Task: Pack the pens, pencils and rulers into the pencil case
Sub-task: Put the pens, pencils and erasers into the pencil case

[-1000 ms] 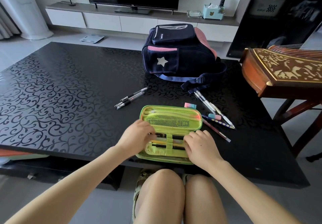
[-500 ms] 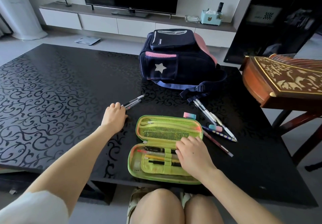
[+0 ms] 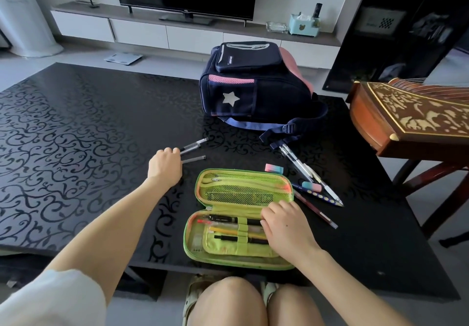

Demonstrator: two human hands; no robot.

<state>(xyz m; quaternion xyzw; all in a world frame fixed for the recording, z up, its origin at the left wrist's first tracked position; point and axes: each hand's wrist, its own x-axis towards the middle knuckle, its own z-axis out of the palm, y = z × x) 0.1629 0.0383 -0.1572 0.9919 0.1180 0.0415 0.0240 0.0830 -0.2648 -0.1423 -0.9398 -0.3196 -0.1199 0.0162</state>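
Observation:
A green pencil case [image 3: 236,193] lies open near the table's front edge, with several pens and a yellow pencil under its elastic loop. My right hand [image 3: 286,226] rests on the case's right end, fingers bent over the pens. My left hand [image 3: 165,165] is left of the case, its curled fingers closing on three clear black-tipped pens [image 3: 194,148]. More pens and pencils [image 3: 308,173] lie right of the case, among them a dark red pencil [image 3: 316,210] and a dotted blue one.
A navy backpack [image 3: 253,84] with a silver star stands behind the case. Two pink-and-blue erasers [image 3: 274,168] lie among the pens on the right. A carved wooden instrument [image 3: 411,117] juts over the table's right edge. My knees sit under the front edge.
My left hand left the case and reached up-left to the three pens, which have spread a little. The right hand stays on the case, and the case has shifted toward me.

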